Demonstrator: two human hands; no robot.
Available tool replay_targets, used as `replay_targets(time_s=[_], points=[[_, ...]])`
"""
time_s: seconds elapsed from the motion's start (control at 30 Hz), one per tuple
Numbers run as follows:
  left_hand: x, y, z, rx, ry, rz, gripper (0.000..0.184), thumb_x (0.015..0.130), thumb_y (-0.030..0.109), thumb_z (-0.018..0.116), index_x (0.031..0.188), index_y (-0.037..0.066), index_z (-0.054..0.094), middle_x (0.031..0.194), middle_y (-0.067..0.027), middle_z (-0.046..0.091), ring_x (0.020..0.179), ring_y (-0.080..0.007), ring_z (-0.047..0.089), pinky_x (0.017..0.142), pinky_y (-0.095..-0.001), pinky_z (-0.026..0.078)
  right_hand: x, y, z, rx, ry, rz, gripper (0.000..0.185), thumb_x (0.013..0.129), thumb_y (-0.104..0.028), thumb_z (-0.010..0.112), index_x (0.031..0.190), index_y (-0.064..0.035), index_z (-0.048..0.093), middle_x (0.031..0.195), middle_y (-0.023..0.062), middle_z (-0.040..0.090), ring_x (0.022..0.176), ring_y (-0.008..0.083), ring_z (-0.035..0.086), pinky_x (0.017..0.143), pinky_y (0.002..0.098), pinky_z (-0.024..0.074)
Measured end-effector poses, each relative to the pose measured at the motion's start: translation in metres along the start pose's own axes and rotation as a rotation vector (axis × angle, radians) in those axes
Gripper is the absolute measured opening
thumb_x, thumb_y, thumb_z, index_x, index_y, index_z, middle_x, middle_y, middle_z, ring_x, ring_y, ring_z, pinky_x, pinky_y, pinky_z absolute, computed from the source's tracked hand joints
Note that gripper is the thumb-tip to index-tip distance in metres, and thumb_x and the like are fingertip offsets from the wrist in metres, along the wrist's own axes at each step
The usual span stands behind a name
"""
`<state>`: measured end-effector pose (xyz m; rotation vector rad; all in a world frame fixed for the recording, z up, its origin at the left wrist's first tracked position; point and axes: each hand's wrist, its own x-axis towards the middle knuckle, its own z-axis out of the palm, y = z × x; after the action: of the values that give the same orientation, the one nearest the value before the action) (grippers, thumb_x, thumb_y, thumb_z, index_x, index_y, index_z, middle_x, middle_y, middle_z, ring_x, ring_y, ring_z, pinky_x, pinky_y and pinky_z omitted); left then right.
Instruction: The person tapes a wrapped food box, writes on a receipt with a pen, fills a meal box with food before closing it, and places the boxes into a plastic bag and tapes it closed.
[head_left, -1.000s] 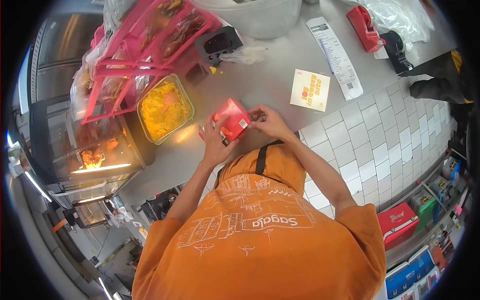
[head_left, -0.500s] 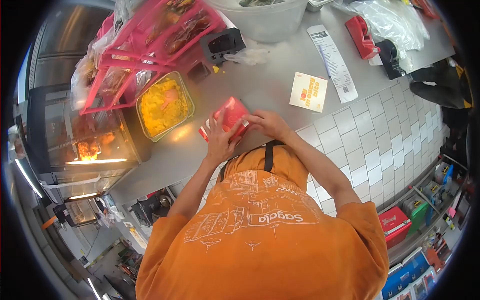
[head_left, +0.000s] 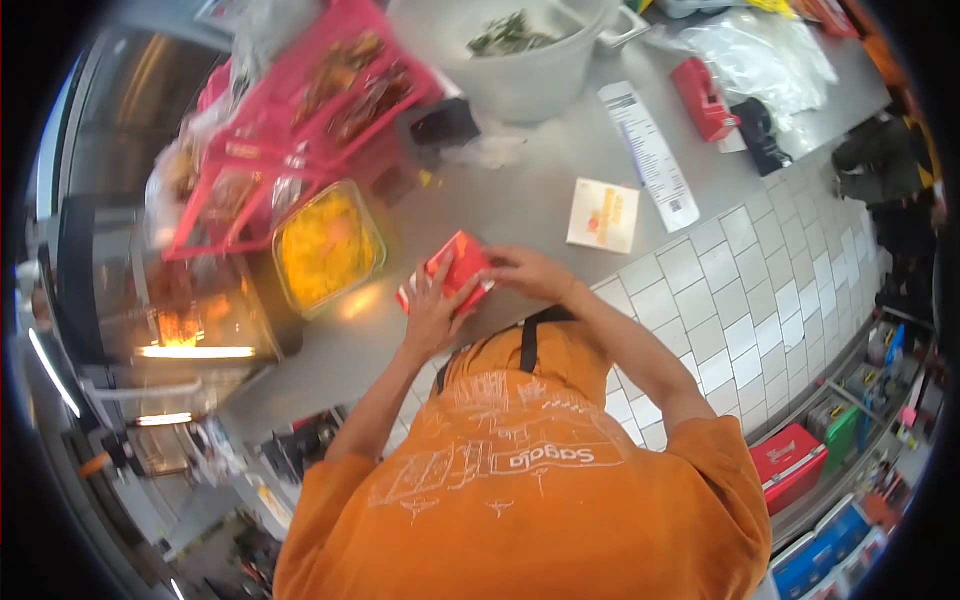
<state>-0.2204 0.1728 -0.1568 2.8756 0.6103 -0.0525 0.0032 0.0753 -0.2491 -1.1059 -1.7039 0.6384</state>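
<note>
Since the earlier frame the view has tipped, so the counter (head_left: 535, 215) and everything on it sit lower, and more of the large translucent bowl (head_left: 510, 85) shows, with green leaves inside; the 2 hands are on the same small red box (head_left: 462, 268). That box is at the near edge of the counter, in front of the person's orange shirt (head_left: 520, 500). The left hand (head_left: 433, 305) grasps it with fingers spread over its top and left side, while the right hand (head_left: 532, 273) is curled, its fingertips at the box's right side; whether they pinch it I cannot tell. Left of the box is a clear container (head_left: 371, 222) of yellow food (head_left: 312, 262), just beside a pink basket (head_left: 262, 118) holding bagged items. To the right, a square white printed piece (head_left: 604, 215) lies near a long paper receipt (head_left: 650, 158), with 1 red tape dispenser (head_left: 704, 100) beyond.
</note>
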Motion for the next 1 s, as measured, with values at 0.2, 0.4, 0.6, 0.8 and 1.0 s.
replay_targets(time_s=[0.2,0.4,0.6,0.8,1.0], points=[[0.001,0.000,0.003,-0.036,-0.002,0.028,0.059,0.083,0.038,0.068,0.139,0.031,0.051,0.158,-0.0157,0.022,0.135,-0.0545,0.022,0.103,-0.0667,0.023,-0.006,-0.006,0.010,0.289,-0.057,0.415,0.063,0.097,-0.050,0.049,0.143,-0.0080,0.044,0.146,0.0155,0.045,0.134,0.0282,0.043,0.113,0.0357,0.0305],[-0.004,-0.005,0.012,-0.028,-0.003,0.022,0.062,0.083,0.040,0.067,0.141,0.029,0.048,0.159,-0.0164,0.018,0.135,-0.0569,0.020,0.102,-0.0703,0.019,-0.017,0.003,0.027,-0.006,0.018,0.152,0.058,0.089,-0.014,0.055,0.144,-0.0241,0.041,0.148,0.0137,0.041,0.118,0.0355,0.057,0.088,0.0384,0.0527],[-0.008,-0.008,0.020,-0.044,0.025,0.054,0.062,0.087,0.051,0.058,0.143,0.027,0.045,0.157,-0.0211,0.018,0.133,-0.0593,0.020,0.099,-0.0742,0.018,-0.017,0.003,0.012,-0.188,0.041,-0.104,0.062,0.088,-0.004,0.052,0.143,-0.0312,0.042,0.146,0.0140,0.043,0.113,0.0373,0.060,0.082,0.0411,0.0554],[-0.010,-0.015,0.023,0.005,0.061,0.121,0.062,0.091,0.051,0.049,0.146,0.023,0.041,0.155,-0.0259,0.022,0.132,-0.0563,0.022,0.099,-0.0673,0.020,-0.011,-0.016,0.012,-0.045,0.116,0.069,0.040,0.092,-0.011,0.058,0.129,-0.0266,0.059,0.128,0.0124,0.055,0.106,0.0315,0.062,0.083,0.0376,0.0537],[-0.012,-0.014,0.024,-0.004,0.042,0.099,0.059,0.090,0.053,0.050,0.142,0.024,0.047,0.156,-0.0253,0.020,0.134,-0.0570,0.021,0.099,-0.0700,0.018,-0.025,-0.012,0.025,0.052,0.214,0.021,0.039,0.091,-0.011,0.063,0.127,-0.0262,0.062,0.123,0.0119,0.057,0.104,0.0287,0.062,0.082,0.0348,0.0529]])
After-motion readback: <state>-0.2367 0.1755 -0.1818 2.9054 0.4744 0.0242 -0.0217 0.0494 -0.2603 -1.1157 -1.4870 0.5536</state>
